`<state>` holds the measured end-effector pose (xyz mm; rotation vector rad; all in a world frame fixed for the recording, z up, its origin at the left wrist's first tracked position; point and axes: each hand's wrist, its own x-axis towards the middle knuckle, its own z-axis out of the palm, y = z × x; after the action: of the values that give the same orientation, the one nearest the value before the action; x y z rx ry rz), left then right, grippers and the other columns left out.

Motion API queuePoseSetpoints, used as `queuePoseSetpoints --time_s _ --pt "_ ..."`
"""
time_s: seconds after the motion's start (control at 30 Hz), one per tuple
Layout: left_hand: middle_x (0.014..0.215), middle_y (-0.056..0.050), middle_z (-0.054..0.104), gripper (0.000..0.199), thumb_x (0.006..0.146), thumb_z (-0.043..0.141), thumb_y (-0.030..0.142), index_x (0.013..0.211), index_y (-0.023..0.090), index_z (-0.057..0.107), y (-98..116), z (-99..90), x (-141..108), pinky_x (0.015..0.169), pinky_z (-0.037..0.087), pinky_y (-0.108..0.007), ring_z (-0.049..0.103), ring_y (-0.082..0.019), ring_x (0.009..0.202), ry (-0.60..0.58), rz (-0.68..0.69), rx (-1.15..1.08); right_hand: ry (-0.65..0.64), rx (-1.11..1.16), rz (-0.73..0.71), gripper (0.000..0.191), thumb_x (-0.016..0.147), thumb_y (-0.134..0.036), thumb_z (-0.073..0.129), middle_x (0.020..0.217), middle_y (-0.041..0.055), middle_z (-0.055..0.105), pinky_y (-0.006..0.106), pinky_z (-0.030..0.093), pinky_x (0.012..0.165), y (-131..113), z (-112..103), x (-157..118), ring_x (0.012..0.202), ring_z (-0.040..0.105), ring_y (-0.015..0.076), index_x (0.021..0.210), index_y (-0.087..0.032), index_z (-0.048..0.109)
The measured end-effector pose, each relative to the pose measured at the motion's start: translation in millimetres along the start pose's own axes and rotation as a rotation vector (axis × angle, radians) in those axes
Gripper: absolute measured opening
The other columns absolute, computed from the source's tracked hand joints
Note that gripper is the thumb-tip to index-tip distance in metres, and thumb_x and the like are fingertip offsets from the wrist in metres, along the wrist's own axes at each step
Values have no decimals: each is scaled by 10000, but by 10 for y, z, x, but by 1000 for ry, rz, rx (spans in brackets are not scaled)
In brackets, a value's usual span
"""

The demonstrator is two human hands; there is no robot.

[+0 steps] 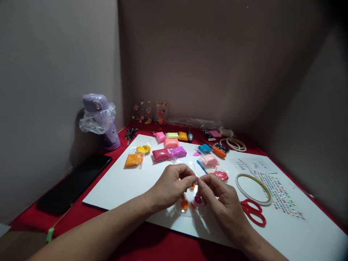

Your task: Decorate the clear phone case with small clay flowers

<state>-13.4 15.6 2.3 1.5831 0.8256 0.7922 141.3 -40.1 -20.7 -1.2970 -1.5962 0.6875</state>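
Note:
My left hand (176,183) and my right hand (220,195) meet over a clear phone case (187,212) lying on a white board (130,188). Thumb and fingers of each hand are pinched together, fingertips touching; whatever is between them is too small or hidden to name. Orange clay pieces (184,205) and a purple clay piece (198,199) sit on the case. Beyond the hands lie packets of soft clay, among them a crimson packet (161,154), a purple packet (178,152) and an orange packet (133,160).
Red scissors (254,212), a tape roll (253,189) and a sheet of gem stickers (281,195) lie at right. A black phone (74,183) and a purple bottle (110,136) are at left. Decorated clear cases (162,113) lean on the back wall; an orange-handled tool (219,152) lies nearer.

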Motion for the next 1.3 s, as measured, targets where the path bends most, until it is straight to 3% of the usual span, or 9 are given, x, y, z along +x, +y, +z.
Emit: queuePoseSetpoints --time_s 0.33,0.5,0.77,1.1,1.3 --pt "650 -13 568 208 813 562 299 755 106 616 -10 10 11 401 415 -178 474 -76 483 -2 -28 -34 31 -48 -12 285 930 -384 487 593 -30 551 235 386 535 -7 -2 4 546 506 113 718 -201 541" --pt "748 -27 579 213 827 556 327 791 128 622 -3 -4 -11 479 456 -191 522 -119 644 31 23 36 35 -53 -6 293 929 -377 475 588 -25 541 237 380 521 -16 -2 0 538 492 118 699 -202 520" --pt "680 9 565 113 805 549 212 724 142 585 10 8 -2 565 432 -195 514 -99 630 36 65 120 5 -86 -34 273 933 -356 469 599 -27 542 240 382 538 -7 -4 11 543 496 116 717 -200 531" --pt "709 -6 571 220 867 509 315 794 142 623 -15 5 -5 544 422 -199 506 -101 607 37 50 85 66 -102 -45 279 924 -369 477 585 -20 563 238 387 520 -24 -7 6 529 514 125 710 -202 545" --pt "657 -7 568 208 827 546 298 692 140 552 -8 9 -2 495 397 -195 491 -99 570 13 4 30 55 -103 -47 293 927 -381 468 587 -16 560 239 393 523 -27 -8 4 534 508 128 701 -206 533"
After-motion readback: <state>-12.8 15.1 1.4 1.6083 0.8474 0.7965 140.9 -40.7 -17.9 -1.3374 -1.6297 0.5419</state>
